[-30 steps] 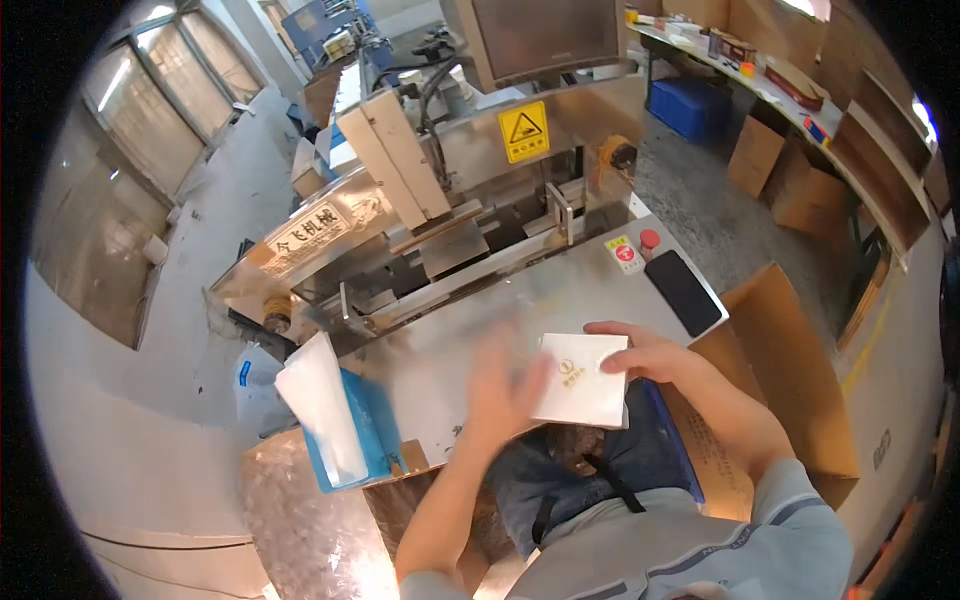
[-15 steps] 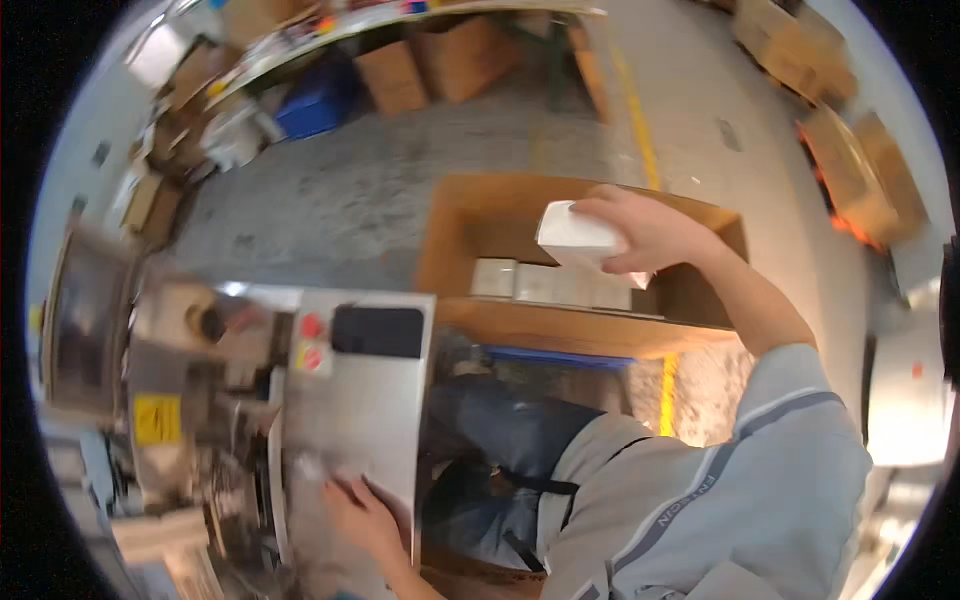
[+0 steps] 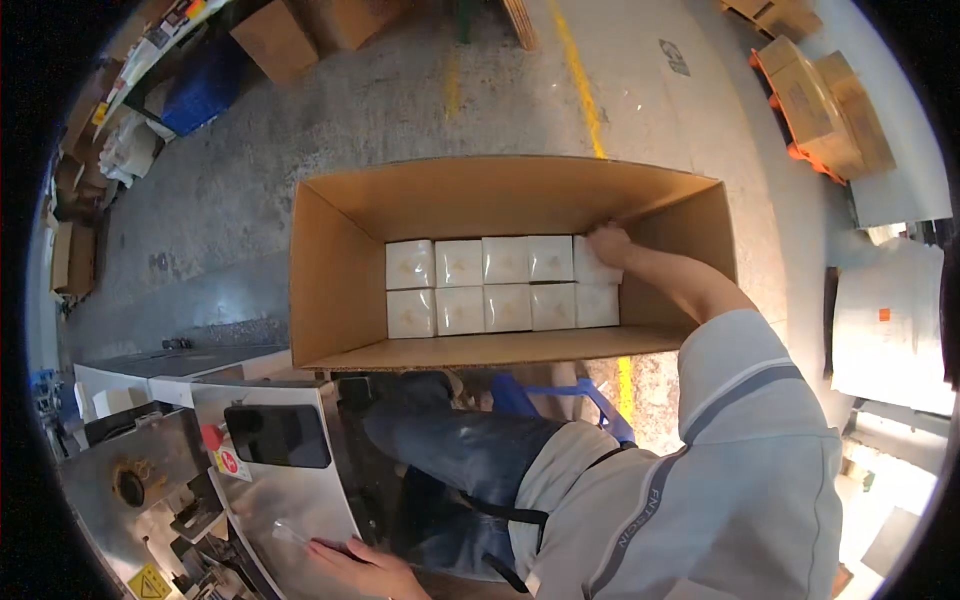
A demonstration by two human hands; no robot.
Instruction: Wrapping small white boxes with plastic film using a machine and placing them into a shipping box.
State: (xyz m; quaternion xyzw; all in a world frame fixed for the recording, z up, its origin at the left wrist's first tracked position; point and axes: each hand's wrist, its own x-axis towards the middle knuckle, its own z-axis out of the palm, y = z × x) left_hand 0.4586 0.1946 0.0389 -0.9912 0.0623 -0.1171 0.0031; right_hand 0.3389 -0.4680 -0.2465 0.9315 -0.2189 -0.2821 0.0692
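Inside a large open cardboard carton (image 3: 340, 335), small white boxes (image 3: 506, 310) with a faint pale mark stand in two rows. My right hand (image 3: 608, 240) reaches down into the carton's far right part, its fingers closed at the edge of the white box (image 3: 598, 268) at the end of the far row. The hand partly covers that box, and its fingertips are hidden. At lower left my left hand (image 3: 365, 572) lies with fingers stretched on a metal machine top (image 3: 300, 500). A small clear piece (image 3: 288, 532), perhaps film, is by its fingertips.
On the machine top are a dark phone-like slab (image 3: 276, 435) and a red button (image 3: 212, 436). Machine parts (image 3: 150, 490) stand at lower left. A blue frame (image 3: 560, 395) shows below the carton. Cartons on an orange pallet (image 3: 800, 130) stand at far right.
My right hand has lowered the white box into the carton, at the far row's right end. The view has shifted, so the carton appears larger and further left. My left hand stays on the machine top.
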